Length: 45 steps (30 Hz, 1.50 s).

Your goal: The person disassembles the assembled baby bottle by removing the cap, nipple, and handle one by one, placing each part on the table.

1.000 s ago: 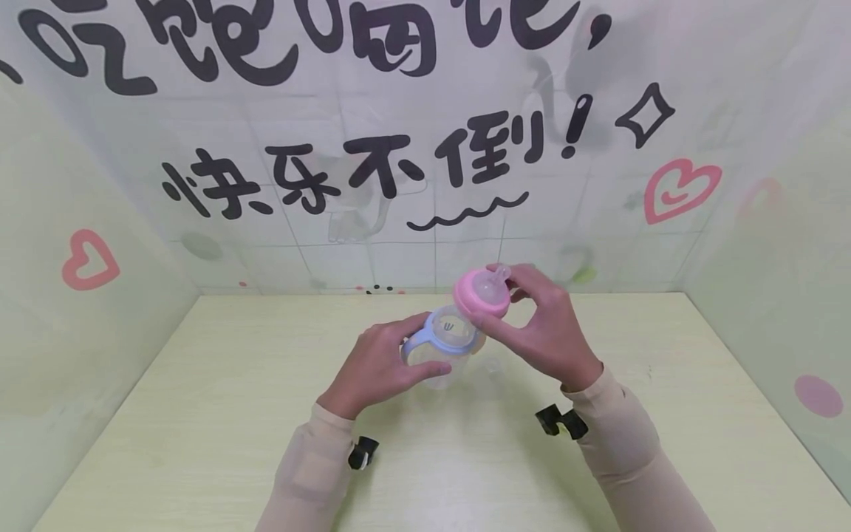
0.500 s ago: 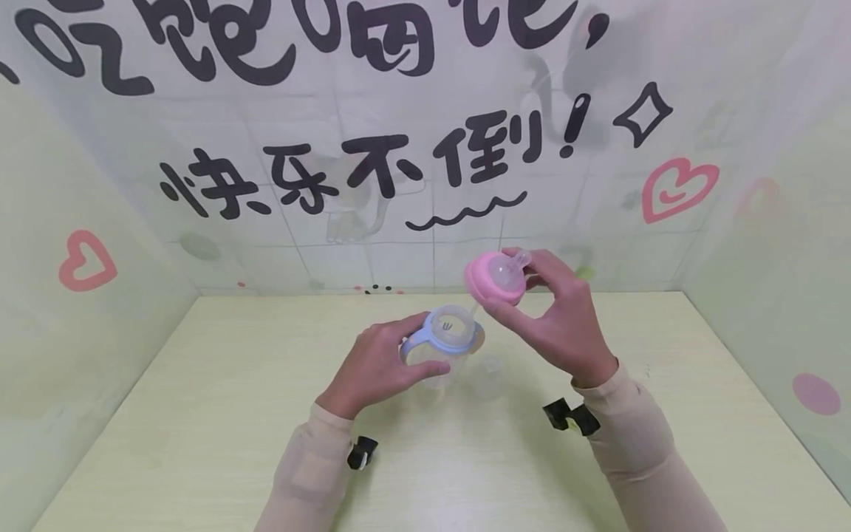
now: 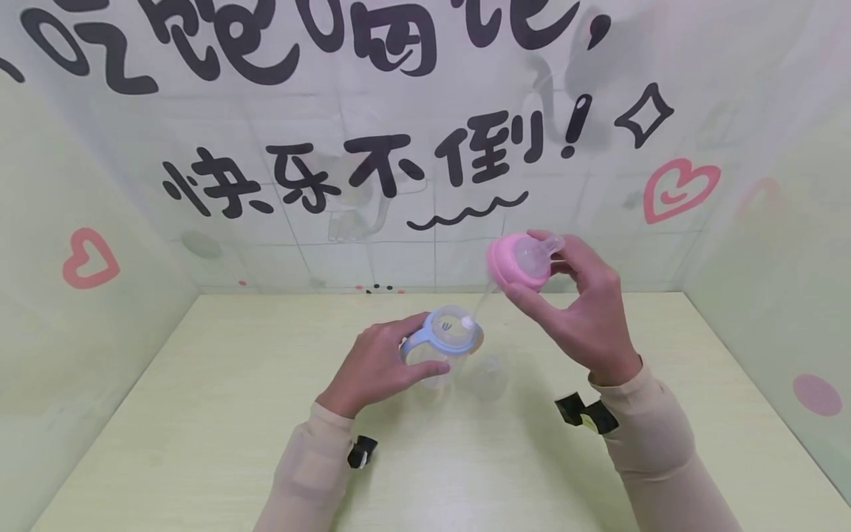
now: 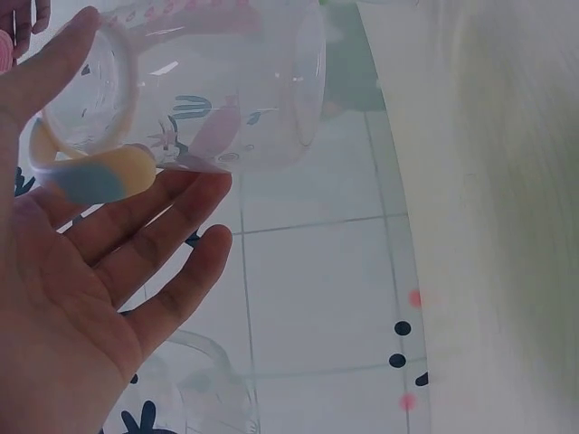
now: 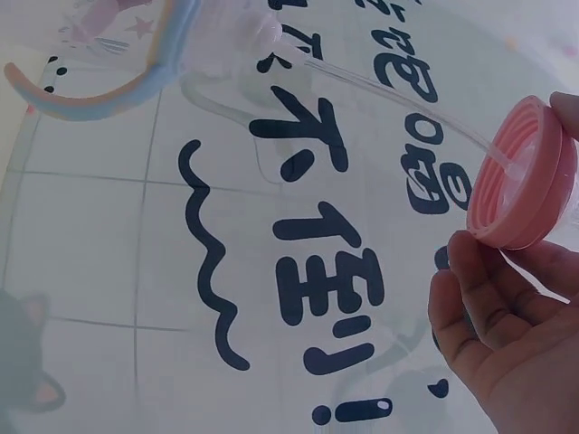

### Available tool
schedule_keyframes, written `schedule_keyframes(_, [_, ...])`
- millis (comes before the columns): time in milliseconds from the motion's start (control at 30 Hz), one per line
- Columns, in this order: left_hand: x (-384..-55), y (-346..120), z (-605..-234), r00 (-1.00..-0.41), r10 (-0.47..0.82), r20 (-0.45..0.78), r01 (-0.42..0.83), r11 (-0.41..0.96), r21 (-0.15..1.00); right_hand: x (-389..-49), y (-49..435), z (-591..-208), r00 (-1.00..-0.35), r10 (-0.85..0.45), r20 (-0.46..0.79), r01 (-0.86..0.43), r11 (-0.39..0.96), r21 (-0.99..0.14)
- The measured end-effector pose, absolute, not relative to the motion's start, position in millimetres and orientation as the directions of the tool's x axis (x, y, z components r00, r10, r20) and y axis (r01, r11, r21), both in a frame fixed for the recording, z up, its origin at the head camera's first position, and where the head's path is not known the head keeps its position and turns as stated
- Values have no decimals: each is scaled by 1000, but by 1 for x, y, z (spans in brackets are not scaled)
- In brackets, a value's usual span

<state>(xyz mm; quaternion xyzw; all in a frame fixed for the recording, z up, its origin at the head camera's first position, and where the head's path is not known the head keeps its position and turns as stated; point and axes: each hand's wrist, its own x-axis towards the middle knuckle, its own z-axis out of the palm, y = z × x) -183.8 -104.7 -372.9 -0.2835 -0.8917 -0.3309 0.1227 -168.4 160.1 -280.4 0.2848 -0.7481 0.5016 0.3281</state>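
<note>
A clear baby bottle (image 3: 445, 329) with a blue collar and side handles is held tilted over the table by my left hand (image 3: 379, 366). In the left wrist view, thumb and fingers lie around the bottle (image 4: 226, 90) by its handle (image 4: 99, 176). My right hand (image 3: 592, 318) grips the pink screw ring (image 3: 508, 262), which carries a clear teat (image 3: 535, 255), up and right of the bottle. A thin clear straw (image 5: 389, 95) runs down from the ring's inside; its white weighted end (image 3: 468, 323) is at the bottle's mouth. A clear dome-shaped cap (image 3: 488, 377) is right of the bottle.
The pale wooden table (image 3: 199, 414) ends at a white back wall sheet (image 3: 299, 258) printed with black characters. Side sheets (image 3: 758, 295) with hearts and dots stand left and right.
My right hand has moved up and right with the pink ring and teat, drawing the straw out to its end at the bottle's mouth. The left hand and bottle stay in place.
</note>
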Motion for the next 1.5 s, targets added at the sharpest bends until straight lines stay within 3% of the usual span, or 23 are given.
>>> schedule_keyframes(267, [-185,-105,-373,-806,422,415,590,626,509,-163,164,-277,-633,-99,768,-747,340,-572])
schedule_keyframes(533, [-186,-108,-372,-828,380,413,554,672,492,-160,166,-296,-649,-209,731,-739,401,-541])
schedule_keyframes(867, [-188,-108,-369,-843,342,415,525,691,497,-157,164,-332,-762,-317,564,-642,476,-600])
schedule_keyframes(1500, [-187,-105,-367,-846,332,418,521,684,511,-153,172,-370,-822,-361,440,-568,560,-603])
